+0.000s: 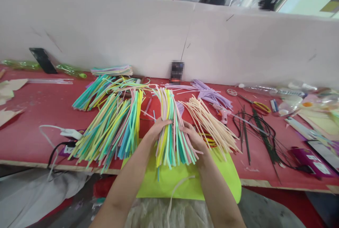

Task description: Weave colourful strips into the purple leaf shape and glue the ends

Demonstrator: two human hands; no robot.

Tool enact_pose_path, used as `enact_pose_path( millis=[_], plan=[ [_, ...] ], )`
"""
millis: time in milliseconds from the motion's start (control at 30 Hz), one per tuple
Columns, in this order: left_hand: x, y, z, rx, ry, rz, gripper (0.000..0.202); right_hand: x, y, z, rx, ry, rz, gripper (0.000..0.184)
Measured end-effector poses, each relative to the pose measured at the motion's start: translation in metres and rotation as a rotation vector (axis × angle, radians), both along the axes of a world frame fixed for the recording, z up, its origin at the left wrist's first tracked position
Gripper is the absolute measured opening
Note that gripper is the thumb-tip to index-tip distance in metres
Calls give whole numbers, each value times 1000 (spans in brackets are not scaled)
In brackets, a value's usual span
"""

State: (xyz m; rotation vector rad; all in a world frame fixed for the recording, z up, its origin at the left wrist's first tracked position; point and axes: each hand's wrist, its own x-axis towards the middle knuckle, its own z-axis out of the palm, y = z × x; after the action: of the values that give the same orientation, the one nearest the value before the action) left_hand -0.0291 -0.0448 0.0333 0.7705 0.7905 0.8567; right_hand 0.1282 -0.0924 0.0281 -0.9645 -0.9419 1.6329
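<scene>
A bundle of pastel pipe cleaners (173, 147), in pink, yellow, mint, teal and pale blue, is gripped between my two hands above a lime-green sheet (219, 184). My left hand (159, 129) wraps the bundle's left side and my right hand (193, 137) its right side; both are closed round its middle, and the ends fan out below. Left of it lies a wide pile of mixed-colour pipe cleaners (108, 129), with a teal and yellow batch (92, 92) behind. To the right rest peach pipe cleaners (212, 127), and farther back purple ones (212, 94).
On the red table (31, 115) a glue gun (224, 115), scissors (261, 107) and dark green stems (265, 139) with black cable lie at right. A purple power strip (312, 162) sits near the right edge. A white charger (71, 133) is at left. A white partition (132, 34) rises behind.
</scene>
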Motion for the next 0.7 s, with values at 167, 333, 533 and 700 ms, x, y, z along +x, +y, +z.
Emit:
enact_pose_path(
  millis=[167, 333, 533, 700],
  plan=[
    [4, 2, -1, 91, 102, 1, 42, -6, 7, 2, 89, -41, 20, 51],
    [3, 4, -2, 114, 179, 17, 33, -5, 5, 5, 79, -84, 14, 49],
    [-1, 1, -1, -43, 136, 36, 26, 0, 0, 4, -40, -105, -56, 34],
    [-5, 0, -1, -62, 16, -42, 9, 0, -2, 2, -31, -86, -89, 28]
  ],
)
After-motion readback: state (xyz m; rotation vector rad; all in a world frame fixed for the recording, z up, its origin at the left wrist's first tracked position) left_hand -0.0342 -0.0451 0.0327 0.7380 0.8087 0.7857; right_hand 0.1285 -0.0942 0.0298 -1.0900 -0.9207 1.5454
